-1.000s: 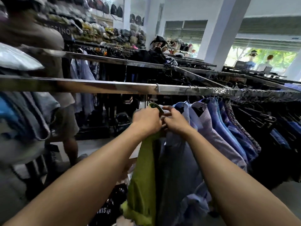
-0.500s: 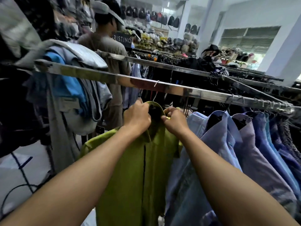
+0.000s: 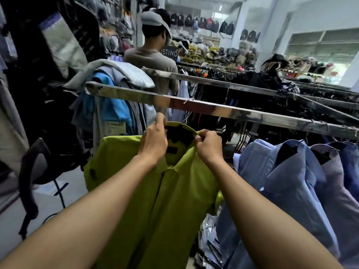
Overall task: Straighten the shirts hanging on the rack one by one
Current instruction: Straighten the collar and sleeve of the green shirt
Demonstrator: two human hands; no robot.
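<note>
A lime-green shirt (image 3: 171, 200) hangs on a hanger from the shiny metal rail (image 3: 252, 115), its front turned toward me and its collar spread. My left hand (image 3: 154, 141) grips the left side of the collar. My right hand (image 3: 208, 145) pinches the right side of the collar. To the right, a row of blue and lilac shirts (image 3: 291, 183) hangs from the same rail.
A pile of grey and blue clothes (image 3: 116, 84) is draped over the rail's left end. A person in a cap (image 3: 155, 55) stands behind the rail with their back to me. More racks of dark clothes (image 3: 262, 82) fill the right. A dark chair (image 3: 37, 171) stands at the left.
The green shirt has turned from side-on to face me and now hangs apart from the blue shirts. Both hands stay on its collar. My view has swung left.
</note>
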